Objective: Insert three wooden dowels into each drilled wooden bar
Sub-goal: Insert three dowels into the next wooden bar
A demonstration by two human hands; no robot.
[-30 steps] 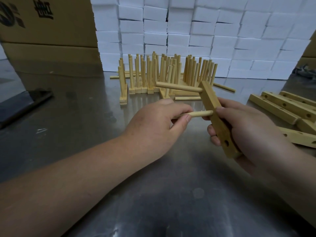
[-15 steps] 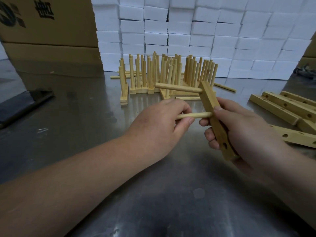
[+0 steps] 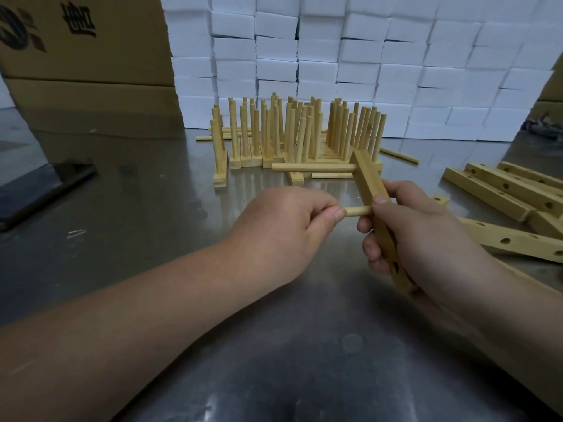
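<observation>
Just above the steel table [image 3: 152, 254], dead centre of the head view: gripping a drilled bar [image 3: 367, 178] in the right hand [image 3: 432, 239], bar tilted with its top end leaning away, fingers curled round the lower half, thumb pressed flat on the near edge. Up at the top hole, one dowel [image 3: 313, 168] already seated, sticking out level to the left. And here, pinching a second dowel [image 3: 358, 211] in the left hand [image 3: 283, 229], thumb and bent forefinger closed tight on it, remaining fingers tucked out of sight. Tip right at the bar's middle, just under the right thumb; cannot tell how deep. Below, the lowest hole [image 3: 396, 267] peeking out between the right fingers.

Further back, standing on the table: a crowd of finished bars [image 3: 292, 132], dowels upright. Just beside them, a loose dowel [image 3: 399, 155] lying flat. Off to the right, a pile of drilled bars [image 3: 502, 190], holes facing up.

Far left, a dark flat slab [image 3: 45, 187] lying on the table. Along the back, a wall of white foam blocks [image 3: 365, 56]. Upper left, a cardboard box [image 3: 106, 65] printed in black: part of a round logo at the frame edge, then some characters [image 3: 79, 24], cropped by the top of the frame and not readable.
</observation>
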